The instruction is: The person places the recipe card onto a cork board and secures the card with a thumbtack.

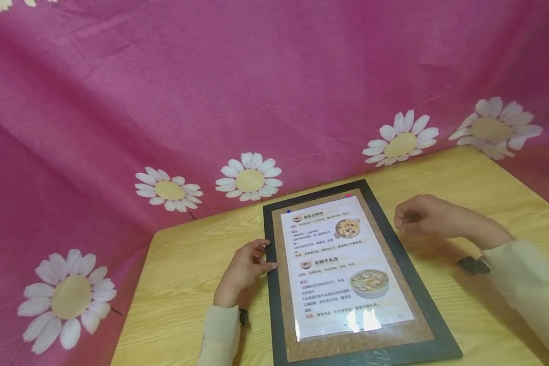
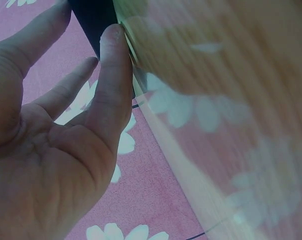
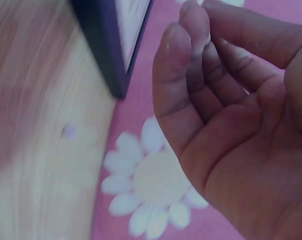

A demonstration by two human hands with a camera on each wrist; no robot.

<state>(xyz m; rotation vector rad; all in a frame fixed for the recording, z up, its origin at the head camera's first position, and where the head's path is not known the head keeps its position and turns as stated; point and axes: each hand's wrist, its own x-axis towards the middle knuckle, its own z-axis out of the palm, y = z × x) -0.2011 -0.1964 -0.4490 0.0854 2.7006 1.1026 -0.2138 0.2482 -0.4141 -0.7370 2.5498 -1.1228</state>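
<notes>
At left, with fingers of the left hand (image 1: 247, 263) loosely spread against the edge of the framed corkboard (image 1: 379, 355), brace gently. Between both hands, keep it squarely on the tabletop (image 1: 183, 284), recipe sheet (image 1: 329, 287) smooth. At right, with fingers of the right hand (image 1: 423, 214) bunched, nothing visible between them, avoid knocking the rim.

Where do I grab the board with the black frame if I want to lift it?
Probably best by the long sides of its black frame, one hand coming from the left, one from the right. They run straight and narrow, clear of the paper sheet. The left hand touches the left one.
</notes>
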